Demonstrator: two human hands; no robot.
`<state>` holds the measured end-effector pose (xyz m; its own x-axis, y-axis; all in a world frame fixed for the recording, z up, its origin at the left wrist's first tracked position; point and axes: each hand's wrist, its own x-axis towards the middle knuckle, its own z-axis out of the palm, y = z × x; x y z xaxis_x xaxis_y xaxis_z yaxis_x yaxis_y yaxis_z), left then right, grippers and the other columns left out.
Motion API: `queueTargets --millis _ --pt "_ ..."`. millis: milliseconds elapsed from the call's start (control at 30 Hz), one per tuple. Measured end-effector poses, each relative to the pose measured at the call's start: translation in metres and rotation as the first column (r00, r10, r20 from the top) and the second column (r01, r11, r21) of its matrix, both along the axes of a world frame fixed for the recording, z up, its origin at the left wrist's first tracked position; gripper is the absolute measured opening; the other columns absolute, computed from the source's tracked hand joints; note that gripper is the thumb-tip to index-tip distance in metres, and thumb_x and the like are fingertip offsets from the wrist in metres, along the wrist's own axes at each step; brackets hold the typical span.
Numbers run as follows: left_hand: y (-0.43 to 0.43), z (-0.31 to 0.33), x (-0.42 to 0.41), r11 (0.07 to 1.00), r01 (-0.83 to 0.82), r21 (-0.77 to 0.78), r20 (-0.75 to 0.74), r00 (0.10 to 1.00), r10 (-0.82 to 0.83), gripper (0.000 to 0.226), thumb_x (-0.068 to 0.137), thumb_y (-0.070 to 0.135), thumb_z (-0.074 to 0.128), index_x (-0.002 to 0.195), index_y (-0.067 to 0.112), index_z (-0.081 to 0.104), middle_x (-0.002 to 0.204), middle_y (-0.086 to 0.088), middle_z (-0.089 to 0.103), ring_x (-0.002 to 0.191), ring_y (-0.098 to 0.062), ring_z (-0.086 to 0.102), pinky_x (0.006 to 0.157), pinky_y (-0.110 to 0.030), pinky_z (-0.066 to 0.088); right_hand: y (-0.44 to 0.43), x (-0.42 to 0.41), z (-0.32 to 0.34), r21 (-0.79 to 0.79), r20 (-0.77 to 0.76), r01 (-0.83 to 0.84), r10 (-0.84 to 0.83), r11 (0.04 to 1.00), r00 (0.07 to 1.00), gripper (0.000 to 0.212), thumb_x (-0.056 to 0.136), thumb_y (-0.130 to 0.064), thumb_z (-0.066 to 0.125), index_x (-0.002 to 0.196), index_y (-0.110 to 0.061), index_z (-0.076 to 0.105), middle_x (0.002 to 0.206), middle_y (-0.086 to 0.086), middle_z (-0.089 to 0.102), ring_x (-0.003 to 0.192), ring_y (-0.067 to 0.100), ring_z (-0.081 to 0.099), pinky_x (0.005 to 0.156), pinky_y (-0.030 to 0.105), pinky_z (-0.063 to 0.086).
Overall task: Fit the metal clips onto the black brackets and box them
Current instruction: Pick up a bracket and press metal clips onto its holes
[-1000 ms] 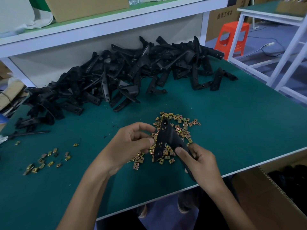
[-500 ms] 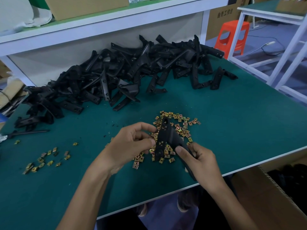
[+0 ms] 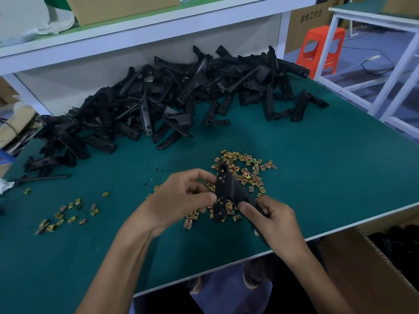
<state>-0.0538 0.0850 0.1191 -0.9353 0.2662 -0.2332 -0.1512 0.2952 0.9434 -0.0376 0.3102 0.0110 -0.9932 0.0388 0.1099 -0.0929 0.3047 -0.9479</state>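
I hold one black bracket (image 3: 226,191) above the green table (image 3: 317,177), over a heap of small brass-coloured metal clips (image 3: 246,171). My right hand (image 3: 275,219) grips the bracket's lower arm, thumb on top. My left hand (image 3: 183,198) has its thumb and fingers curled against the bracket's left edge, near its lower end; whether a clip is pinched there is hidden. A large pile of black brackets (image 3: 158,105) lies along the back of the table.
A second, smaller scatter of clips (image 3: 65,215) lies at the left. An open cardboard box (image 3: 371,268) stands below the table's right front edge. A white shelf (image 3: 136,35) runs above the back. An orange stool (image 3: 322,46) stands far right.
My left thumb and fingers have closed in on the bracket's left edge. The bracket and my right hand have barely moved.
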Motion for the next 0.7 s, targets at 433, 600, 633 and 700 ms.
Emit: queueTargets --millis 433,600,633,700 --pt "0.022 -0.037 0.016 0.921 -0.387 0.043 -0.112 0.914 0.39 0.01 0.084 0.03 0.08 0.091 0.023 0.079 0.083 0.005 0.077 0.073 -0.005 0.067 0.066 -0.018 0.052 -0.007 0.005 -0.008 0.085 -0.055 0.164 -0.16 0.983 0.986 0.074 0.077 -0.086 0.054 0.066 -0.014 0.038 0.056 0.012 0.05 0.048 0.008 0.039 0.048 0.038 0.037" --pt "0.037 -0.04 0.025 0.863 -0.451 -0.227 -0.336 0.868 0.366 0.032 0.071 0.05 0.086 0.092 0.035 0.068 0.085 0.022 0.072 0.077 0.001 0.066 0.07 -0.021 0.056 -0.009 0.005 -0.007 0.088 -0.091 0.199 -0.191 0.976 0.977 0.074 0.078 -0.087 0.05 0.065 -0.015 0.037 0.056 0.009 0.047 0.047 0.007 0.034 0.045 0.033 0.032" --pt "0.04 -0.04 0.026 0.851 -0.474 -0.228 -0.354 0.854 0.381 0.03 0.072 0.048 0.085 0.091 0.034 0.067 0.084 0.024 0.071 0.077 0.003 0.066 0.071 -0.024 0.057 -0.009 0.006 -0.007 0.089 -0.093 0.197 -0.189 0.976 0.978 0.074 0.078 -0.087 0.05 0.065 -0.015 0.038 0.055 0.009 0.046 0.047 0.01 0.034 0.045 0.034 0.032" --pt "0.044 -0.04 0.026 0.839 -0.498 -0.219 -0.358 0.841 0.405 0.027 0.074 0.046 0.084 0.091 0.032 0.068 0.082 0.025 0.071 0.076 0.004 0.066 0.074 -0.03 0.058 -0.008 0.006 -0.007 0.094 -0.092 0.194 -0.186 0.976 0.978 0.073 0.079 -0.085 0.051 0.066 -0.015 0.038 0.055 0.01 0.048 0.048 0.022 0.038 0.045 0.036 0.033"
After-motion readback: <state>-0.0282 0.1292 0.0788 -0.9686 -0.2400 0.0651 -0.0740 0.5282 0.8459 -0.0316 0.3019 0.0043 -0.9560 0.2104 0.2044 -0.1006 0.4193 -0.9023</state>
